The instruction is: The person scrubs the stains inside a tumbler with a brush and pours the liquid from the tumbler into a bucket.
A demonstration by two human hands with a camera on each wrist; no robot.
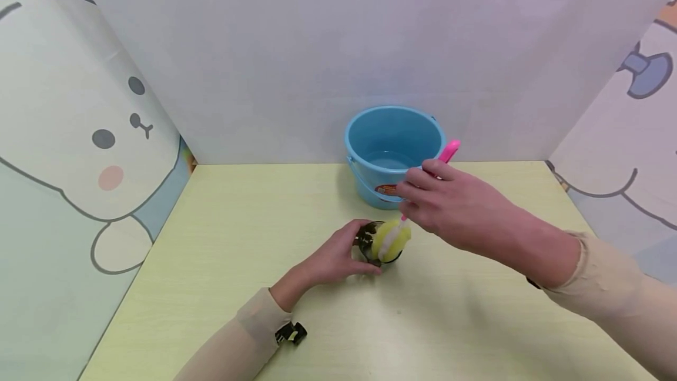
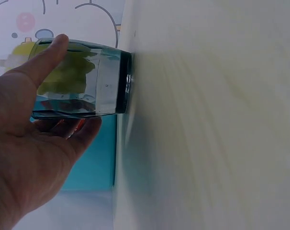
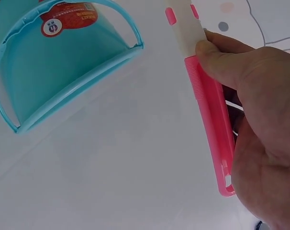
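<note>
My left hand (image 1: 333, 257) holds a clear, dark-tinted drinking glass (image 2: 106, 88), thumb on one side and fingers on the other. The glass is upright with its base at the tabletop; whether it bears fully on it I cannot tell. In my right hand (image 1: 460, 204) is a sponge cup brush, gripped by its pink handle (image 3: 209, 115) from above. The brush's yellow sponge head (image 1: 398, 239) slants down into the glass mouth. Through the glass wall in the left wrist view, the sponge shows partway down, short of the base.
A light blue bucket (image 1: 388, 193) with a handle and a red label stands just behind the glass, near the back wall (image 1: 264, 75). Pale wood-look tabletop (image 1: 238, 222) spreads around the hands. Cartoon-printed panels (image 1: 63, 104) flank both sides.
</note>
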